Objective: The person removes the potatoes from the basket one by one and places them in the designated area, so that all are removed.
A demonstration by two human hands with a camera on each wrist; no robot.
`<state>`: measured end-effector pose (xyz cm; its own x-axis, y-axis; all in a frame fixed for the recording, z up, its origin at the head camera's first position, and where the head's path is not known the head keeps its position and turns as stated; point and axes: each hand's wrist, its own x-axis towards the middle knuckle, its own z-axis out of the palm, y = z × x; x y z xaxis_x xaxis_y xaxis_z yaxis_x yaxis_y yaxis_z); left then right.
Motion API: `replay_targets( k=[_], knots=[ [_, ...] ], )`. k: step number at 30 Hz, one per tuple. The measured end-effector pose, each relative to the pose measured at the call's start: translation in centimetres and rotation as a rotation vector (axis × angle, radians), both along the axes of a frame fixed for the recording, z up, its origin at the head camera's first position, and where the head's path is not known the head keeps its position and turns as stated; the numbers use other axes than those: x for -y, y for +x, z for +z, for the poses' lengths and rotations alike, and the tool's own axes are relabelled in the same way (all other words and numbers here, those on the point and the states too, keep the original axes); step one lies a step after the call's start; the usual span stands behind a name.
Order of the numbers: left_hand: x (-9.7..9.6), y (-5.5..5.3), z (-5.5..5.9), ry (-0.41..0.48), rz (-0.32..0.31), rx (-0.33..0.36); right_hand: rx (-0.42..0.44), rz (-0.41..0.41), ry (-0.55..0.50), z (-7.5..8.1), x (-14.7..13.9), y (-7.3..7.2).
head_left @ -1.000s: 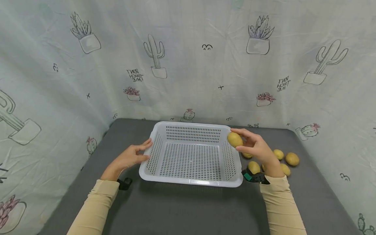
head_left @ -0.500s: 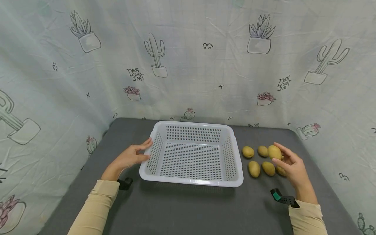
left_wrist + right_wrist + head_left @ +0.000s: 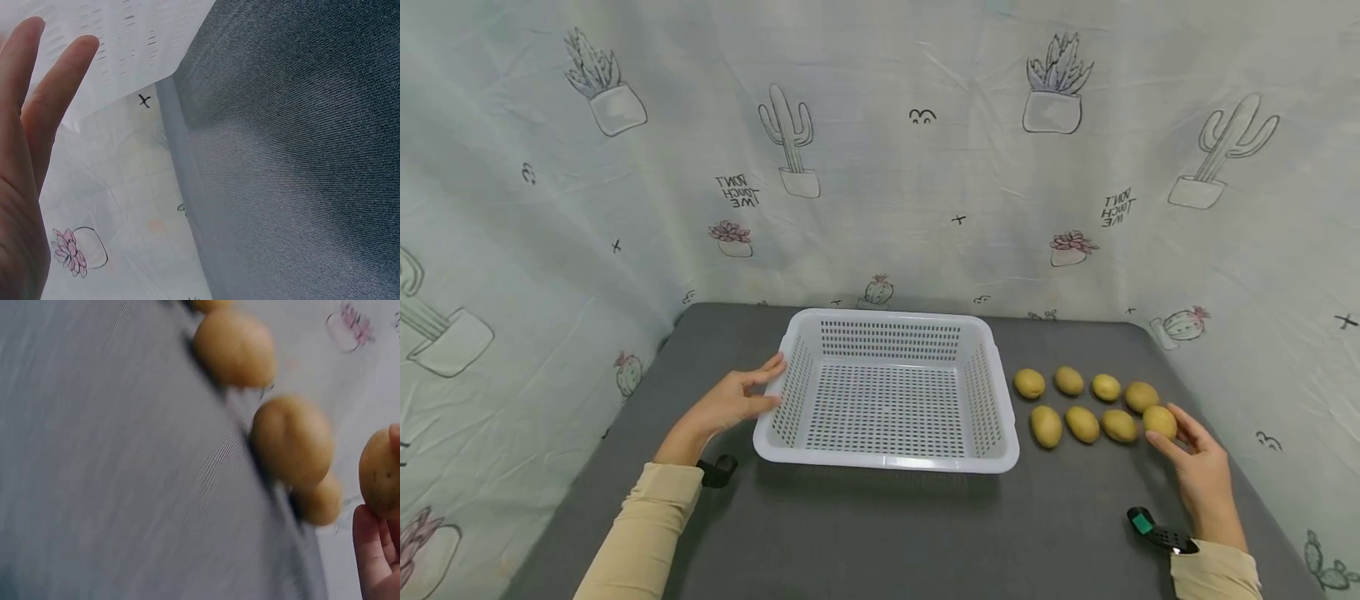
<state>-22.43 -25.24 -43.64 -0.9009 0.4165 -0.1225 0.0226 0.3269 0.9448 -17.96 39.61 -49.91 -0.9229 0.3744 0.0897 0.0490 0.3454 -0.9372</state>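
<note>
In the head view my left hand [image 3: 722, 408] lies at the left end of a white perforated plastic basket [image 3: 886, 462], its fingers straight against the rim. The left wrist view shows two fingers [image 3: 59, 94] extended beside the basket's outer wall [image 3: 119, 56]. Over at the far right of the table, my right hand [image 3: 1206, 475] pinches a potato [image 3: 1160, 422] between thumb and fingers. That same potato [image 3: 381, 475] shows at the right edge of the right wrist view, partly cut off. Through the basket's inside, only the slotted bottom [image 3: 883, 408] is visible.
Several potatoes lie in two rows right of the basket, among them a front one [image 3: 1046, 427] nearest its wall and a back one [image 3: 1142, 397] near the held potato. A grey cloth [image 3: 880, 542] covers the table. A cactus-print curtain [image 3: 880, 167] hangs behind and at both sides.
My right hand has carried its potato from the basket's right rim rightward and toward me, to the end of the front row. The left hand stays at the basket, which has not moved.
</note>
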Motion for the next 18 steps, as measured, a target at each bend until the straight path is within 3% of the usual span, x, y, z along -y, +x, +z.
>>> replay_targets(
  k=[7,13,18],
  knots=[
    [0.2,0.0,-0.2,0.011,-0.003,-0.001,0.160,-0.034,0.104,-1.2,-1.1,0.3],
    [0.3,-0.1,-0.1,0.010,-0.010,-0.005,0.236,-0.009,0.231,-1.6,-1.6,-0.6],
    [0.3,-0.1,0.0,0.007,-0.023,-0.004,0.274,-0.011,0.260,-1.6,-1.7,-1.2]
  ],
)
